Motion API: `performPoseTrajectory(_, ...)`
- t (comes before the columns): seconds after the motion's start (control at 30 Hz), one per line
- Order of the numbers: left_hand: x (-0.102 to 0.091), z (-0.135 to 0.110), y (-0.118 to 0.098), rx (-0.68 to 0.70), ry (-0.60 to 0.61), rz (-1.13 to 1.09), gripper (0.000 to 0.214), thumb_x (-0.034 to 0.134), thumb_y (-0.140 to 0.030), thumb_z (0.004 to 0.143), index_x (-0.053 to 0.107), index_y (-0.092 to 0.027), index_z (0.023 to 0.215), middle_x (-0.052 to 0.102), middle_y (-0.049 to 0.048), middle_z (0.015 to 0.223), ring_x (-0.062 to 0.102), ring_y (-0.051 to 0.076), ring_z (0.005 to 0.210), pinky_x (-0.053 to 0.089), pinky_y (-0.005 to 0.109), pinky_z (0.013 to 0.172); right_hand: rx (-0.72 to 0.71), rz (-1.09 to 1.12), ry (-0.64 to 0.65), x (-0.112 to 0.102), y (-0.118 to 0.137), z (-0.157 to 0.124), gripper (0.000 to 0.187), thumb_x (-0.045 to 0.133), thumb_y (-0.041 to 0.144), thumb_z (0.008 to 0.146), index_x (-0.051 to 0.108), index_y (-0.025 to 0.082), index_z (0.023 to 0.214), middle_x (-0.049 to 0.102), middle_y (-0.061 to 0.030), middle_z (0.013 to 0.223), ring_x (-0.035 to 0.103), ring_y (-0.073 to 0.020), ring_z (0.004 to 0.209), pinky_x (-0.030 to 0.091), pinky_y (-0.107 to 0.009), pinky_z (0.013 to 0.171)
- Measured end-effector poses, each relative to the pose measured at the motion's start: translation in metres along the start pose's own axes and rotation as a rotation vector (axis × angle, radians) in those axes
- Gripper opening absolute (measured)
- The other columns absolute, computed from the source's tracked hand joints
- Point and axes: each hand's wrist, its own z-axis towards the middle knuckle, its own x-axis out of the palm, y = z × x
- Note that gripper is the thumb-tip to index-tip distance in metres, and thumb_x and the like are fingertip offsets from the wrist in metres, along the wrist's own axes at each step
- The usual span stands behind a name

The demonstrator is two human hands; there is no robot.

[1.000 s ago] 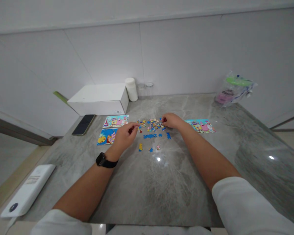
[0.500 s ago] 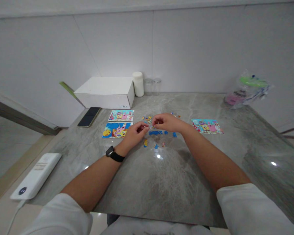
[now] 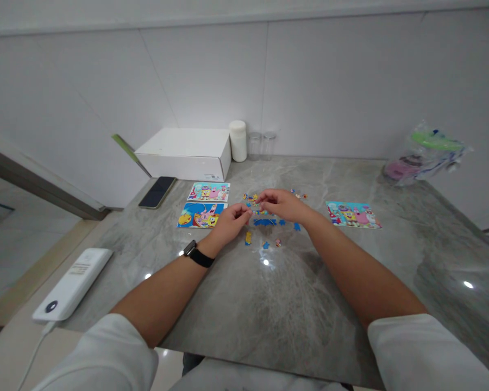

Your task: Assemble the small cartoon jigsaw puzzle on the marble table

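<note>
My left hand, with a black watch on its wrist, has thumb and forefinger pinched together on what looks like a small jigsaw puzzle piece. Close beside it, my right hand curls its fingers toward the thumb; whatever is between them is too small to make out. Just below the hands lies a joined blue strip of puzzle. Loose blue pieces are to its right. Nearer me are a yellow piece, a blue piece and a pinkish piece. Several colourful pieces lie beyond my fingers.
Two cartoon picture cards lie left, another card right. A phone, white box, white bottle and two clear glasses stand behind. A power bank sits left, a plastic bag far right.
The whole view has shifted slightly, so the scene sits further right. My right fingertips have moved a little away from my left ones. The cards and the loose pieces nearer me stay in place.
</note>
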Motion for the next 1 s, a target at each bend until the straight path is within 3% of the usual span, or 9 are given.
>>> performPoseTrajectory(0.23,0.003,0.002,0.004,-0.035,-0.105,-0.088,0.033,0.067,-0.051,0.091,0.066,-0.019,0.084,0.064,-0.0009,0.072,0.056,0.014,0.067,0.043,0.027,0.066,0.008,-0.117,0.074,0.005,0.003,-0.002,0.035,0.068,0.054,0.086,0.068,0.019,0.089,0.065,0.0004,0.078,0.056,-0.0151,0.072,0.042,-0.027,0.066)
performPoseTrajectory(0.6,0.008,-0.003,-0.002,-0.039,-0.019,-0.078,0.031,0.064,-0.045,0.097,0.066,-0.018,0.083,0.062,-0.0019,0.068,0.053,0.012,0.062,0.041,0.027,0.061,0.014,-0.155,0.04,0.003,-0.004,0.002,0.036,0.058,0.053,0.089,0.068,0.019,0.084,0.064,-0.0003,0.075,0.054,-0.0155,0.07,0.04,-0.028,0.066)
performPoseTrajectory(0.77,0.011,-0.002,0.002,-0.074,-0.025,-0.107,0.02,0.066,-0.038,0.094,0.069,-0.018,0.095,0.064,-0.0016,0.069,0.056,0.013,0.063,0.044,0.026,0.061,-0.016,-0.246,0.037,-0.002,-0.002,-0.001,0.033,0.059,0.049,0.09,0.069,0.018,0.083,0.06,0.0015,0.07,0.05,-0.015,0.067,0.036,-0.028,0.064)
performPoseTrajectory(1.0,0.013,-0.002,0.004,-0.069,0.015,-0.152,0.03,0.071,-0.048,0.09,0.066,-0.019,0.094,0.063,-0.0019,0.072,0.057,0.013,0.065,0.043,0.025,0.061,0.014,-0.236,0.091,-0.003,0.003,-0.005,0.031,0.061,0.047,0.088,0.07,0.018,0.082,0.063,0.0008,0.071,0.053,-0.0151,0.067,0.037,-0.027,0.063)
